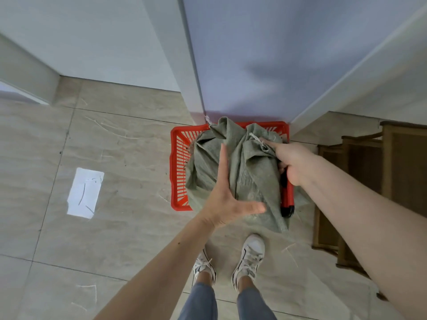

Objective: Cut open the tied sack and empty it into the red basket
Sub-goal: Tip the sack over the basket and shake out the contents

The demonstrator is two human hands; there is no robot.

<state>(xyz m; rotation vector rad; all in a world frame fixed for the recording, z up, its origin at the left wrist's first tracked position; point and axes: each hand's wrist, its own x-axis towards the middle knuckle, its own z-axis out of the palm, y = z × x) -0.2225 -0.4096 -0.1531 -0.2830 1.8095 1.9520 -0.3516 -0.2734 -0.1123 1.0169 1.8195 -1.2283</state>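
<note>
A grey-green woven sack (249, 172) stands in the red plastic basket (178, 158) on the floor, its top bunched and tied with white string (257, 139). My left hand (227, 199) lies flat against the sack's near left side, fingers straight and thumb spread. My right hand (293, 162) is at the sack's right side and grips a red utility knife with a black end (286, 199). The knife points down behind the sack, and one finger of that hand reaches towards the string knot. The blade is hidden.
A white wall and door panel (254, 65) rise directly behind the basket. Brown wooden furniture (369, 181) stands close on the right. A white sheet of paper (84, 192) lies on the tiled floor to the left. My feet in white sneakers (249, 255) stand just before the sack.
</note>
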